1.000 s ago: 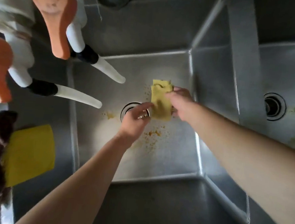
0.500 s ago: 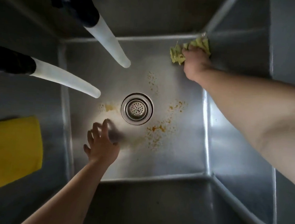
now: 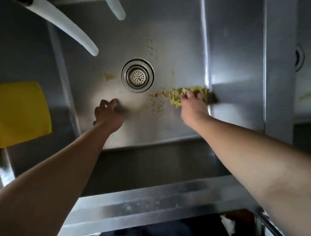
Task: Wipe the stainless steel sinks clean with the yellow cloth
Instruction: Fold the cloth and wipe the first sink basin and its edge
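A: What's the yellow pad (image 3: 17,113) on the far left for?
B: It just lies on the rim by the sink (image 3: 177,35). Nobody holds it, so it's prob a spare.

A: And the two white spouts (image 3: 65,23) up top?
B: They hang over the bowl so water falls in, not on the floor.

A: Why is the left hand (image 3: 108,113) down in there?
B: I think it props the person up as they lean in. Its fingers are loosely curled on the sink floor near the drain (image 3: 137,75) & hold nothing.

A: Where's the cloth (image 3: 188,95)?
B: Bunched up on the sink floor, right by the wall. The right hand (image 3: 193,106) presses it down, fingers curled over it.

A: Why there?
B: The orange spots (image 3: 157,99) sit just left of it. A push that way would prob catch them.
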Motion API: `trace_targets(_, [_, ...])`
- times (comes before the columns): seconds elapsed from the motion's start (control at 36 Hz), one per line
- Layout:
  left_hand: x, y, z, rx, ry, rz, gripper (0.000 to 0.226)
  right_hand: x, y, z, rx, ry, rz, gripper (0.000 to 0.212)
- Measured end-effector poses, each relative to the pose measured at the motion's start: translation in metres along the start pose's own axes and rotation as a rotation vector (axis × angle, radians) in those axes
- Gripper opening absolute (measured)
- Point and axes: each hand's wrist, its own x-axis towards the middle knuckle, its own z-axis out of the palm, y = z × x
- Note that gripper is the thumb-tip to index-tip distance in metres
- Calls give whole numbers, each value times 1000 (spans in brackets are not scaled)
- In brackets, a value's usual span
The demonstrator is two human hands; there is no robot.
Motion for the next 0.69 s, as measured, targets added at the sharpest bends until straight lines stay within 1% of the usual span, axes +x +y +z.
trace_targets(0.11, [-6,4,0,-49,12,-21,45,-20,-8,12,-55,-160,-43,42])
trace_targets(0.14, [-8,4,0,-54,11,-23,45,-24,-8,14,-49,-226,-70,37])
trace_targets(0.22, [-10,5,0,-64,0,-29,46,-35,-8,23,-46,-516,-136,26])
trace_targets(0.33, [-12,6,0,-62,7,-54,54,-31,-9,21,-52,-632,-154,11])
trace_targets(0.42, [-10,6,-5,-70,63,-78,69,-16,-7,-3,-2,-743,-139,10])
trace_targets(0.44, [-8,6,-7,-83,80,-78,72,-12,-7,-14,24,-768,-116,14])
trace_targets(0.47, [-5,6,-9,-96,93,-79,75,-5,-5,-25,54,-775,-101,18])
trace_targets(0.5, [-2,7,-12,-111,108,-83,77,2,-4,-39,72,-755,-104,17])
trace_targets(0.56, [3,11,-16,-144,134,-115,79,19,-3,-69,156,-655,-106,6])
trace_targets(0.58, [5,14,-18,-158,143,-135,80,28,-3,-86,207,-590,-91,4])
trace_targets(0.61, [7,16,-18,-160,148,-149,80,37,-5,-106,221,-503,-85,6])
trace_targets(0.69, [13,17,-16,-136,102,-151,76,68,-17,-161,154,-219,-92,22])
